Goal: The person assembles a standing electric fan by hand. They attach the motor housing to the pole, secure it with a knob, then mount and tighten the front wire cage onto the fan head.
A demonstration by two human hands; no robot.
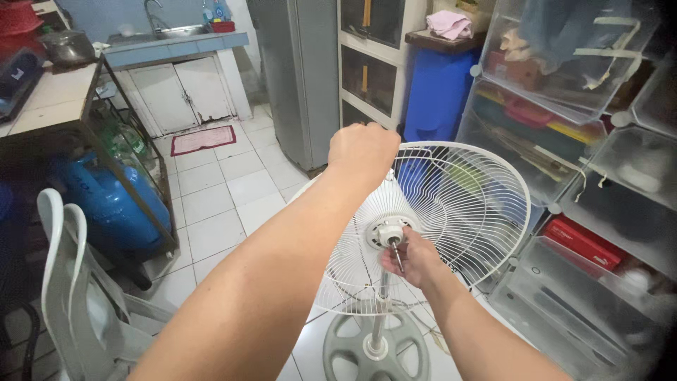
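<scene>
light: bright, even, soft shadows | focus: mostly sharp | edges: wide-angle bending, dark corner lower right

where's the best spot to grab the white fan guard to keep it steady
Grip the fan guard at its top outer rim, coming from above, where the left hand is closed now. The rim is the thickest ring, and the guard stands upright on its stand; the thin inner wires look bendable.

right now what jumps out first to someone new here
The white fan guard on its stand fills the centre, blades off. The left hand grips the guard's top rim, and the right hand sits at the bare motor shaft. A blue gas cylinder sits left, under the counter.
</scene>
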